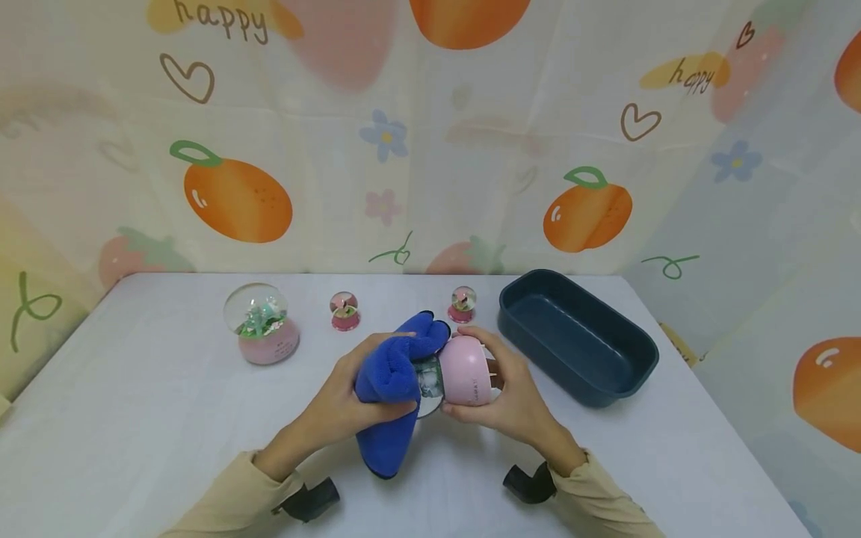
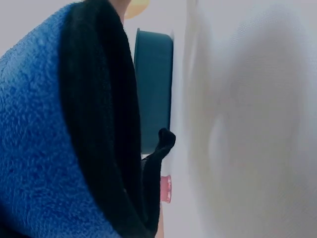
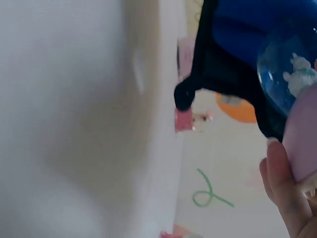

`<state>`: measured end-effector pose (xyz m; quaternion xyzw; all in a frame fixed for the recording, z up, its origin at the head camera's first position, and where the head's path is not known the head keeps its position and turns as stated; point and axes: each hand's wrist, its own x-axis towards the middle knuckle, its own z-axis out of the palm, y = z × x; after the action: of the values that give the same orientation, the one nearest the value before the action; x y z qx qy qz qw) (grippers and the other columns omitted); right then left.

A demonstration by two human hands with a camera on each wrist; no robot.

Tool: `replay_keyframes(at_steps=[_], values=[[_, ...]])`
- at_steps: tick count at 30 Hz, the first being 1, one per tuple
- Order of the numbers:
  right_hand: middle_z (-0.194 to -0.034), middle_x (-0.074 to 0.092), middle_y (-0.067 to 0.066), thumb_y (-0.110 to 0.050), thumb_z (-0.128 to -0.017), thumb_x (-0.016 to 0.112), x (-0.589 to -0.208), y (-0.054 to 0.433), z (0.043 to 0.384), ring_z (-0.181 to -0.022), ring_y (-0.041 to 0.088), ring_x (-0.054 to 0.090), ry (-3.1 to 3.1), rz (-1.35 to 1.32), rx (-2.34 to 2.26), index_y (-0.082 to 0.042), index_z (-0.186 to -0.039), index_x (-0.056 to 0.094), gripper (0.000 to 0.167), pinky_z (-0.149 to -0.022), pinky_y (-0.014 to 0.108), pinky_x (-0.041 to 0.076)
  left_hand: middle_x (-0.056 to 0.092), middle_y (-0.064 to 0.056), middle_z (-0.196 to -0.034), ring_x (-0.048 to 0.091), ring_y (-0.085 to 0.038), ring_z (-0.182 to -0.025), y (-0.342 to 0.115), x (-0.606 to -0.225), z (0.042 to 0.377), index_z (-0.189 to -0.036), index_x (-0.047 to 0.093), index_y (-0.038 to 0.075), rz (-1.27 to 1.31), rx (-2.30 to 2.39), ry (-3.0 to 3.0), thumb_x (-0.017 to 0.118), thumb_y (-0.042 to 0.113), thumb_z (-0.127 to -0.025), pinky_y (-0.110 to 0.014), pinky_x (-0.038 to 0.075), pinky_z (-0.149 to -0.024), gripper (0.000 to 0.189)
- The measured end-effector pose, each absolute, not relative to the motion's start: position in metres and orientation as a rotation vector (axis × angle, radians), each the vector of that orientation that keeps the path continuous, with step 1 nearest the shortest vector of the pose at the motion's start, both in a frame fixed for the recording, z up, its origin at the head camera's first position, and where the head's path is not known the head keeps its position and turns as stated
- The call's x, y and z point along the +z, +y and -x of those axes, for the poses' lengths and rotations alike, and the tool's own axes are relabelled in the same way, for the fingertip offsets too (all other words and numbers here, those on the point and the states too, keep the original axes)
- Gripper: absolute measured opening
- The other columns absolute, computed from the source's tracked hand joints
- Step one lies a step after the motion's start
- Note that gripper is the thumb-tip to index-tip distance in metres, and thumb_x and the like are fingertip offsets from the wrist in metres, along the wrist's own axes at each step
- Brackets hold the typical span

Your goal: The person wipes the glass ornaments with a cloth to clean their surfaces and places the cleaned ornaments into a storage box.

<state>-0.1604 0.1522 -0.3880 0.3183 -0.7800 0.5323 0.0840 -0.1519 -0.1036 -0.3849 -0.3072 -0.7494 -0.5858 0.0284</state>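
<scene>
A snow globe with a pink base [image 1: 466,371] lies on its side above the table, its glass dome turned to the left. My right hand [image 1: 516,392] grips the base, with thumb and fingers on opposite sides. A blue cloth [image 1: 393,381] with dark edging is bunched in my left hand [image 1: 339,400] against the dome, covering part of it. In the right wrist view a small white figure [image 3: 301,77] shows inside the dome. The cloth [image 2: 44,129] fills much of the left wrist view and hides my left fingers there.
A larger snow globe [image 1: 267,344] stands at the left on the white table [image 1: 134,418]. Two small globes with pink bases, one left [image 1: 345,317] and one right [image 1: 462,306], stand at the back. A dark teal bin [image 1: 572,377] sits at the right.
</scene>
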Motion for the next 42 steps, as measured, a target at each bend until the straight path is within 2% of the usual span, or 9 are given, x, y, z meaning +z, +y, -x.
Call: replay_keyframes(at_steps=[8,13,16,19,22,26,29,33,42], values=[[-0.135,0.053,0.017,-0.006,-0.075,0.083,-0.383,0.154,0.158,-0.091,0.026,0.068,-2.382,-0.936,1.724,-0.013,-0.140,0.044,0.076,-0.070,0.033,0.061,0.064,-0.006,-0.129,0.062,-0.019,-0.117,-0.102,-0.386,0.151,-0.134,0.056,0.014,0.937,-1.724,-2.265,0.077,0.006,-0.082,-0.056,0.049,-0.097,0.057],[-0.131,0.054,0.017,-0.005,-0.072,0.084,-0.384,0.154,0.157,-0.087,0.024,0.067,-2.379,-0.921,1.689,-0.008,-0.136,0.047,0.074,-0.068,0.033,0.060,0.072,-0.012,-0.112,0.067,-0.012,-0.102,-0.105,-0.387,0.149,-0.123,0.062,0.004,0.875,-1.696,-2.214,0.072,0.001,-0.083,-0.041,0.055,-0.091,0.041],[-0.132,0.055,0.016,-0.003,-0.068,0.086,-0.385,0.154,0.156,-0.091,0.023,0.067,-2.338,-0.935,1.632,-0.009,-0.134,0.048,0.076,-0.070,0.033,0.061,0.073,-0.014,-0.107,0.069,-0.013,-0.098,-0.107,-0.386,0.149,-0.118,0.064,0.001,0.830,-1.712,-2.205,0.073,0.001,-0.083,-0.040,0.057,-0.089,0.037],[-0.132,0.056,0.016,-0.003,-0.063,0.089,-0.386,0.153,0.155,-0.097,0.022,0.066,-2.270,-0.971,1.579,-0.007,-0.130,0.049,0.078,-0.071,0.033,0.061,0.070,-0.016,-0.115,0.067,-0.022,-0.105,-0.108,-0.385,0.150,-0.125,0.060,0.002,0.804,-1.780,-2.278,0.074,0.011,-0.084,-0.051,0.055,-0.092,0.044],[-0.130,0.055,0.017,-0.007,-0.062,0.091,-0.386,0.152,0.154,-0.102,0.019,0.065,-2.180,-1.036,1.547,-0.004,-0.126,0.051,0.076,-0.069,0.032,0.061,0.064,-0.019,-0.126,0.062,-0.031,-0.114,-0.111,-0.385,0.153,-0.135,0.051,0.002,0.832,-1.889,-2.394,0.074,0.025,-0.086,-0.060,0.051,-0.094,0.058],[-0.126,0.055,0.020,-0.021,-0.068,0.092,-0.388,0.150,0.154,-0.105,0.015,0.064,-2.063,-1.122,1.511,0.000,-0.123,0.052,0.071,-0.066,0.028,0.060,0.055,-0.027,-0.134,0.056,-0.038,-0.119,-0.118,-0.386,0.158,-0.144,0.038,-0.001,0.960,-2.020,-2.480,0.071,0.036,-0.088,-0.063,0.049,-0.096,0.074],[-0.125,0.055,0.022,-0.025,-0.070,0.090,-0.389,0.148,0.154,-0.108,0.015,0.063,-2.004,-1.152,1.494,0.001,-0.122,0.052,0.070,-0.067,0.027,0.060,0.049,-0.029,-0.138,0.052,-0.039,-0.122,-0.121,-0.387,0.161,-0.148,0.031,0.002,1.066,-2.091,-2.494,0.070,0.040,-0.088,-0.063,0.047,-0.098,0.081],[-0.125,0.055,0.022,-0.022,-0.069,0.091,-0.390,0.147,0.154,-0.111,0.015,0.062,-1.991,-1.155,1.499,0.002,-0.122,0.052,0.070,-0.068,0.027,0.060,0.047,-0.027,-0.140,0.049,-0.038,-0.124,-0.121,-0.387,0.162,-0.150,0.028,0.006,1.134,-2.124,-2.488,0.072,0.043,-0.086,-0.062,0.046,-0.099,0.086],[-0.132,0.051,0.022,-0.004,-0.061,0.092,-0.388,0.147,0.154,-0.115,0.016,0.059,-2.051,-1.138,1.525,0.001,-0.126,0.051,0.077,-0.077,0.030,0.060,0.057,-0.017,-0.133,0.056,-0.034,-0.116,-0.116,-0.386,0.158,-0.143,0.039,0.007,1.036,-2.027,-2.449,0.078,0.032,-0.082,-0.058,0.050,-0.095,0.077]])
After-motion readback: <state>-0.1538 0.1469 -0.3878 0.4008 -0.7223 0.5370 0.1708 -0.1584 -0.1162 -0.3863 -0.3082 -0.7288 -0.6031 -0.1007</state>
